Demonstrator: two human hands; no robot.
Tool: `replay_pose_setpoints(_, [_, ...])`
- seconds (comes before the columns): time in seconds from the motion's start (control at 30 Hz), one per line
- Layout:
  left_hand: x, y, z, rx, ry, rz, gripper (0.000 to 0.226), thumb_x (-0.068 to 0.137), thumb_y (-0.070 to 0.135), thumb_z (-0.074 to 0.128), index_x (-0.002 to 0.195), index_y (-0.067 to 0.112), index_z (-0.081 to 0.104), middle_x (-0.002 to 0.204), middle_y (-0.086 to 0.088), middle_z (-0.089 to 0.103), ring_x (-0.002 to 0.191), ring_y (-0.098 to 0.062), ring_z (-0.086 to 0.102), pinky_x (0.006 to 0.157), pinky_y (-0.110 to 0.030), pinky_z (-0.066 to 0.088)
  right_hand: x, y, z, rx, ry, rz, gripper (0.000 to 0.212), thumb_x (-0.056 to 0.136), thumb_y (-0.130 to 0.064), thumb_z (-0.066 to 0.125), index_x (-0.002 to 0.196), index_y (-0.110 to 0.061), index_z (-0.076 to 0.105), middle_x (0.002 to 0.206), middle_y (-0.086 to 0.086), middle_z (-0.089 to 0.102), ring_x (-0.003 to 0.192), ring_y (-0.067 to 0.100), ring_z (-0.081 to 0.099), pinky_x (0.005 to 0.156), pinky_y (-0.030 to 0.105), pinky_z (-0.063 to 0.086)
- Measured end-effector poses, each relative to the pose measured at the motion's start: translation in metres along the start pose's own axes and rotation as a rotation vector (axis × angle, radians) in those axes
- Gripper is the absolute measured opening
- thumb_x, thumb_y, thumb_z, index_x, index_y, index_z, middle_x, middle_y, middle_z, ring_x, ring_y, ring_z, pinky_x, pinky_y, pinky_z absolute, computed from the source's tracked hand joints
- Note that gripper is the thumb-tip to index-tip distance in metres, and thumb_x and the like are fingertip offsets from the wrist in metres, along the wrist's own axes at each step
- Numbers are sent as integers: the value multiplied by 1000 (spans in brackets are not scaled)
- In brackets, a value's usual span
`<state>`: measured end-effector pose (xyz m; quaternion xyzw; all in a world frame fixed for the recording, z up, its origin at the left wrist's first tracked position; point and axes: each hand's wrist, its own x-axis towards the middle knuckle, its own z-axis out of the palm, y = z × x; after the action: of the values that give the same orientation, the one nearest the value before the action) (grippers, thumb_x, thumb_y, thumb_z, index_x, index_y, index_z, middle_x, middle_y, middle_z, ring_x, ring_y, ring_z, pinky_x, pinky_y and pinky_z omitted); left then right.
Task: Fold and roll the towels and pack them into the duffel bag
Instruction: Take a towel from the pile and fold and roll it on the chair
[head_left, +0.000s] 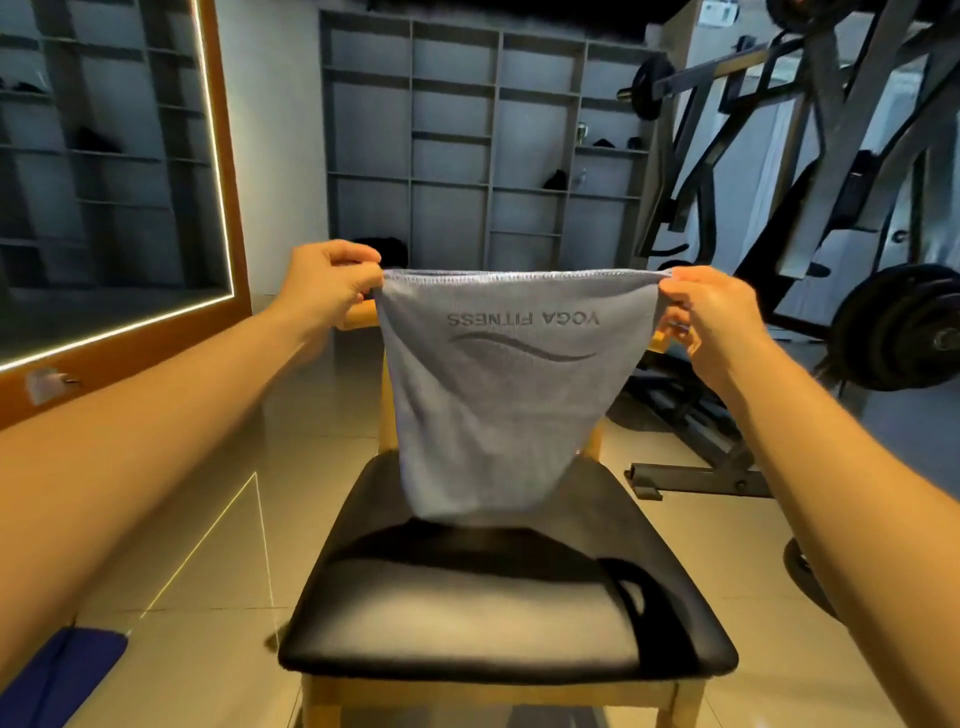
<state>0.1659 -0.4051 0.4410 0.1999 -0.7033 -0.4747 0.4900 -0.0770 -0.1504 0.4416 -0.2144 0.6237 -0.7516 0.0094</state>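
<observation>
**Towel held up by its top corners, ready for the first fold**

The left grip (332, 280) and the right grip (717, 317) each pinch one upper corner of the grey towel (493, 410) between curled fingers and thumb. The top hem is stretched taut across the middle of the frame. The towel hangs freely, narrowing toward its lower edge, which sits just above the black seat of the chair (519, 670). I cannot tell whether it touches the seat. The printed lettering near the hem reads upside down from here.

This looks like the start of the folding step: the cloth is spread out and nothing is folded or rolled yet. The next move probably calls for lowering the towel flat onto the seat, or bringing the two corners together to halve it. Either way the hem should stay level so the edges line up.

A blue fabric item (57, 670) lies on the floor at the lower left. It is cut off by the frame edge, so I cannot say whether it is the duffel bag.
</observation>
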Motion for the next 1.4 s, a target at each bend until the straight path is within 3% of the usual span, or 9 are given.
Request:
replay_pose_setpoints(0.07, [-8, 6, -6, 50, -7, 116, 17, 94, -3, 59, 101, 8, 69, 85, -2, 64, 63, 8, 63, 53, -8, 49, -2, 0, -4, 2, -6, -63, 11, 89, -5, 66, 90, -14, 73, 94, 10, 72, 85, 21, 70, 71, 28, 60])
replay_pose_setpoints(0.17, [-33, -25, -24, 219, -152, 175, 12, 94, 6, 64, 94, 10, 76, 91, -2, 72, 87, -4, 66, 74, -19, 52, -25, 30, -22, -404, -98, 20, 16, 92, -1, 58, 77, -2, 63, 84, 17, 62, 76, 23, 61, 80, 28, 52])
replay_pose_setpoints(0.37, [-128, -152, -47, 603, -723, -132, 22, 86, 7, 72, 72, 23, 77, 75, 4, 73, 72, -8, 67, 68, -24, 52, -105, 155, -76, -704, -618, 181, 19, 84, -3, 62, 68, -4, 72, 77, 13, 69, 80, 20, 60, 78, 38, 49])
replay_pose_setpoints(0.57, [-160, -175, -56, 633, -924, -198, 13, 87, 9, 71, 76, 14, 75, 70, 0, 67, 70, -12, 66, 66, -21, 56, -129, 175, -86, -909, -917, 404, 12, 89, -7, 67, 81, -5, 76, 75, 6, 66, 69, 12, 58, 65, 22, 50])
replay_pose_setpoints(0.9, [-156, -171, -57, 767, -1320, -307, 9, 90, 14, 72, 89, 7, 78, 83, -7, 73, 75, -17, 67, 80, -29, 59, -160, 170, -69, -1095, -1170, 603, 10, 94, -9, 67, 97, -9, 76, 88, 14, 77, 79, 29, 73, 76, 36, 62])
replay_pose_setpoints(0.97, [-145, -166, -43, 768, -1264, -293, 11, 91, 17, 72, 85, 9, 79, 78, -4, 74, 72, -14, 68, 76, -25, 59, -160, 167, -65, -1120, -1215, 631, 13, 94, -8, 67, 104, -7, 75, 91, 13, 77, 80, 30, 72, 72, 34, 62])
replay_pose_setpoints(1.13, [-109, -178, 8, 734, -784, -193, 15, 90, 18, 72, 77, 16, 79, 69, 0, 74, 60, -6, 66, 61, -19, 49, -134, 158, -48, -1051, -1094, 508, 11, 94, -6, 65, 100, -5, 74, 86, 12, 77, 71, 23, 73, 72, 35, 60])
replay_pose_setpoints(1.3, [-80, -217, 46, 806, -474, -177, 10, 88, 27, 74, 78, 22, 74, 85, 2, 73, 78, -16, 65, 74, -32, 54, -99, 184, -11, -960, -780, 273, 12, 95, -7, 63, 87, -9, 72, 76, 5, 74, 66, 16, 71, 51, 21, 51])
replay_pose_setpoints(1.4, [-59, -237, 53, 906, -324, -176, 14, 90, 34, 71, 81, 24, 70, 86, 3, 70, 81, -23, 65, 73, -34, 53, -81, 211, 18, -941, -610, 69, 15, 91, -6, 64, 91, -16, 74, 86, 1, 74, 79, 16, 71, 70, 33, 61])
